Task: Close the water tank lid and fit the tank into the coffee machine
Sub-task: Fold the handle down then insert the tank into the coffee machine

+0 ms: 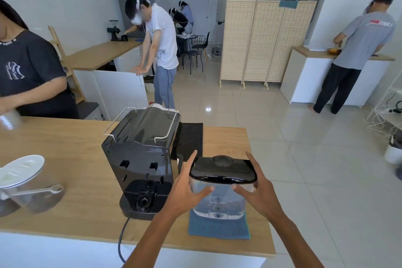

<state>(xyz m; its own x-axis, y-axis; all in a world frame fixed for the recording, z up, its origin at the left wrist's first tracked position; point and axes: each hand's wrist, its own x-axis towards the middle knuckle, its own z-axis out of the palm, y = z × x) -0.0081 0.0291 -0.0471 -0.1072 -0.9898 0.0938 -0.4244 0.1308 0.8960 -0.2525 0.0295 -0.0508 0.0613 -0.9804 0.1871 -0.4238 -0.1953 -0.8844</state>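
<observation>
We have the clear plastic water tank [218, 199] standing upright on a folded blue cloth [218, 227], near the right end of the pale wooden counter [65, 180]. Its glossy black lid [223, 171] appears to lie flat on the rim, so we judge the closing step done or nearly so. Our left hand [185, 189] cups the tank's left side, fingers spread, with the index finger reaching up past the lid's edge and the thumb on the near wall. Our right hand [258, 189] mirrors it on the right side, fingers also spread, thumb against the front wall. We hold it from both flanks, we think, because a tank with water in it is heavy and would slop if lifted one-handed; how full it is we cannot tell.

The cloth is probably there to catch drips from the valve at the tank's base. Just left of the tank stands the black coffee machine [139, 159], its back turned to us with the empty tank bay and round socket exposed, which lets us lower the tank straight in. Its power cord [123, 237] trails over the counter's near edge.
</observation>
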